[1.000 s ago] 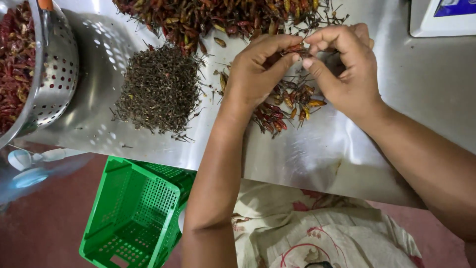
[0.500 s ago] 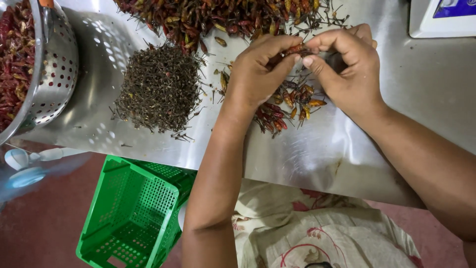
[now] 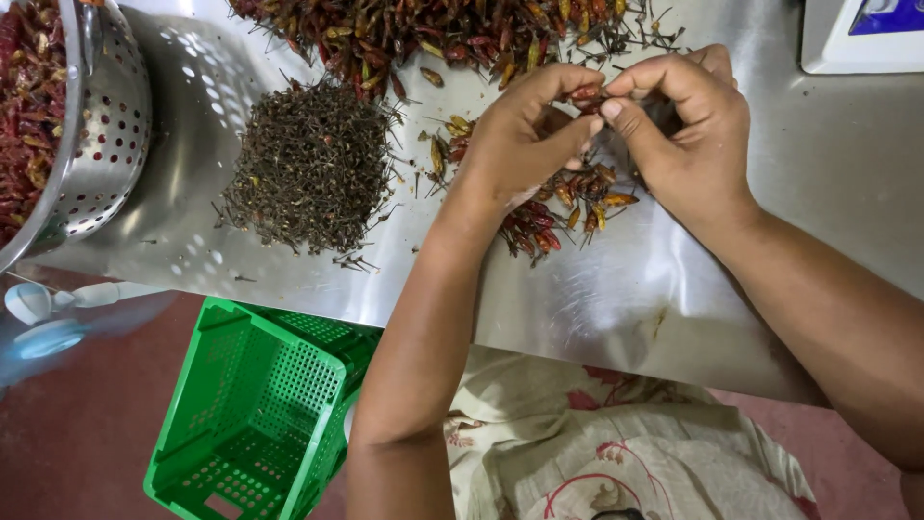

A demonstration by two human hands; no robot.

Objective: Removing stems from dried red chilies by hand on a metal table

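Chilli point(image 3: 585, 93), dried and red, is being held between our two hands above the steel table point(image 3: 693, 289). Working down by size, we are noting that table first, then the perforated metal colander point(image 3: 106, 125) of red chillies at its left edge, and the green plastic basket point(image 3: 260, 404) on the floor below. A long heap of unsorted chillies point(image 3: 433, 29) is lying along the far side, a dark mound of pulled stems point(image 3: 308, 169) is sitting near the colander, and a small scatter of chillies point(image 3: 558, 207) is lying under our hands. Our left hand point(image 3: 525, 144) is pinching the pod with fingertips closed; our right hand point(image 3: 688, 135) is gripping its other end the same way. We are judging the pod light, brittle and easily cracked, best taken close to the stem.
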